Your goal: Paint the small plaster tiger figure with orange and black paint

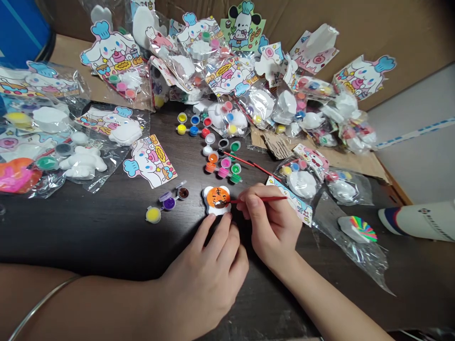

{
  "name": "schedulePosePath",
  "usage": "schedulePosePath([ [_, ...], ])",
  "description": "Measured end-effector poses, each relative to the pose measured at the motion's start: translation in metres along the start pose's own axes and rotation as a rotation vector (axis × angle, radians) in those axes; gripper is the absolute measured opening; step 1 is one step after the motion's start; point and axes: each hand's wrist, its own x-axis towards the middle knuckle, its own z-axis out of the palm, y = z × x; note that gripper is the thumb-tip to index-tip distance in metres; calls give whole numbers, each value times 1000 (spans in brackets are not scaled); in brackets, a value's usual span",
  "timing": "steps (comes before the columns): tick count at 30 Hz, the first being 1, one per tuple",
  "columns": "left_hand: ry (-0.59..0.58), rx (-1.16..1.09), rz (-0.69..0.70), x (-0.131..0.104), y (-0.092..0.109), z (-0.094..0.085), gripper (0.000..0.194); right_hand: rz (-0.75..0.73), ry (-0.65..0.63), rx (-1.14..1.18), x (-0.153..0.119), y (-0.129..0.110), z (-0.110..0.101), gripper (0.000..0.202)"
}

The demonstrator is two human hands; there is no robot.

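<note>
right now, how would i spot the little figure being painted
On the dark table, find the left hand. Just beyond it lies a small, round-eared figure. Its orange face with dark markings sets it apart from the bagged white pieces.

Orange-faced white figurine, red paintbrush against it

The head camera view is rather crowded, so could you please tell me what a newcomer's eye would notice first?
Probably the small orange-and-white figure near the middle, with the left hand at its lower edge and a red brush in the right hand reaching its face. Next might come the bright paint pots just beyond it, then the heaped packets along the back.
</note>
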Motion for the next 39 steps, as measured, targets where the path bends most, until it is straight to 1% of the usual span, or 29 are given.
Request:
schedulePosePath([
  [6,-4,-12,-3,0,1,0,30,16,-8,-25,0,-1,-1,18],
  [10,6,-20,-7,0,1,0,29,2,11,-22,-1,-2,-2,18],
  [14,12,-22,-10,0,1,1,30,1,-5,-22,-1,-2,-2,19],
  [18,9,-21,-10,-1,1,2,29,-21,5,-4,0,-3,-2,19],
  [23,12,-18,-10,-1,0,1,30,-37,-24,7,-1,-2,-2,19],
  [30,11,-13,-16,0,2,1,30,-26,-5,-40,0,-2,-2,18],
  [34,12,-10,-15,0,1,2,30,-44,-30,-38,0,-3,-2,18],
  [39,8,-17,-17,-1,1,1,30,-56,-21,-33,0,-3,-2,18],
])
